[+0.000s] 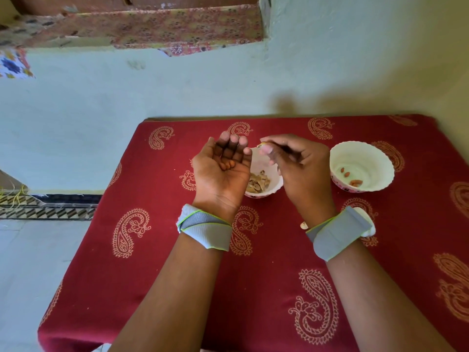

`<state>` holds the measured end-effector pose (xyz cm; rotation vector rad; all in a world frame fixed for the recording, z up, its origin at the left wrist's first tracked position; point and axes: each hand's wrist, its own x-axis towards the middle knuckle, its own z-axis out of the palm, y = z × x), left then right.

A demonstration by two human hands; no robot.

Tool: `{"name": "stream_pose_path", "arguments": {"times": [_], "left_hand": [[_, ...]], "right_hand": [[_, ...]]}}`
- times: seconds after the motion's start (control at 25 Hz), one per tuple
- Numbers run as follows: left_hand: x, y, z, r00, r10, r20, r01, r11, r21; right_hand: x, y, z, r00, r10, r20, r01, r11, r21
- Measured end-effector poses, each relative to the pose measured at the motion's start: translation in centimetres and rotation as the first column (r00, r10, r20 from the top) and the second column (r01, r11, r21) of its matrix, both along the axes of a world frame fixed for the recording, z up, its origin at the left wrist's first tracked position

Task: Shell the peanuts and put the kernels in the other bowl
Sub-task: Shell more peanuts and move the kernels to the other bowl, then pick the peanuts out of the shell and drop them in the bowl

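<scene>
Step in hand, as judged: shell just split, kernels about to go to the kernel bowl. To do it well, drop the shell piece over the shell bowl first, then carry the cupped palm right and tip it low over the kernel bowl so nothing bounced out onto the cloth.

Left hand, centre of frame, was palm up and cupped, fingers half curled, roughly half open. Two or three small reddish-brown peanut kernels sat in the crease at the finger bases. Not gripped, just resting there, so a tilt could spill them.

Right hand, just right of the left one, was nearly closed in a pinch; thumb and fingertips pinched a small pale bit of peanut shell at its upper left tip. It hung above the small white scalloped bowl with tan shells, partly hidden behind both hands. Whole peanuts in that bowl: could not tell.

Second white scalloped bowl with pink trim, right of centre, held a few loose kernels, mostly empty. It was apart from the right hand.

Both bowls stood on the bench covered in red paisley cloth. Grey straps with green edging wrapped both wrists.
</scene>
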<state>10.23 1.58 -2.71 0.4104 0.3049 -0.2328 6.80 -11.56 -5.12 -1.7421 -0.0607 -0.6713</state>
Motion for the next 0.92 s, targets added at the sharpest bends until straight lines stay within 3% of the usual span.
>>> {"name": "stream_pose_path", "arguments": {"times": [0.08,0.24,0.36,0.48,0.6,0.72,0.84,0.92], "left_hand": [[0.1,0.0,-0.1,1.0,0.024,0.007,-0.024,1.0,-0.019],[0.4,0.5,-0.1,0.998,0.053,0.037,-0.052,0.998,-0.024],[0.3,0.7,-0.2,0.999,0.039,0.028,-0.039,0.999,0.022],[-0.3,-0.1,-0.1,0.999,0.032,-0.005,-0.031,0.999,0.012],[-0.6,-2.6,0.9,1.0,0.007,-0.022,-0.007,1.0,-0.008],[-0.5,-7.6,2.1,0.996,-0.084,0.001,0.084,0.996,0.035],[-0.8,-13.4,2.8,0.975,-0.211,0.072,0.189,0.954,0.234],[-0.7,-16.3,2.5,0.955,-0.278,0.108,0.205,0.876,0.437]], "right_hand": [[0.1,-0.2,-0.2,0.999,-0.052,0.016,0.053,0.994,-0.092],[0.1,-0.2,-1.1,0.999,-0.033,-0.012,0.023,0.88,-0.475],[0.3,-0.2,-1.2,0.999,-0.038,0.027,0.047,0.85,-0.525],[-0.4,-0.5,-0.7,0.99,-0.106,0.095,0.136,0.902,-0.41],[-1.5,-1.2,0.3,0.966,-0.252,0.059,0.259,0.948,-0.186],[-2.0,-4.2,1.3,0.903,-0.428,0.029,0.425,0.901,0.083],[-2.7,-8.4,1.6,0.831,-0.553,-0.053,0.546,0.794,0.268],[-3.3,-10.2,1.4,0.808,-0.583,-0.079,0.579,0.763,0.287]]}}
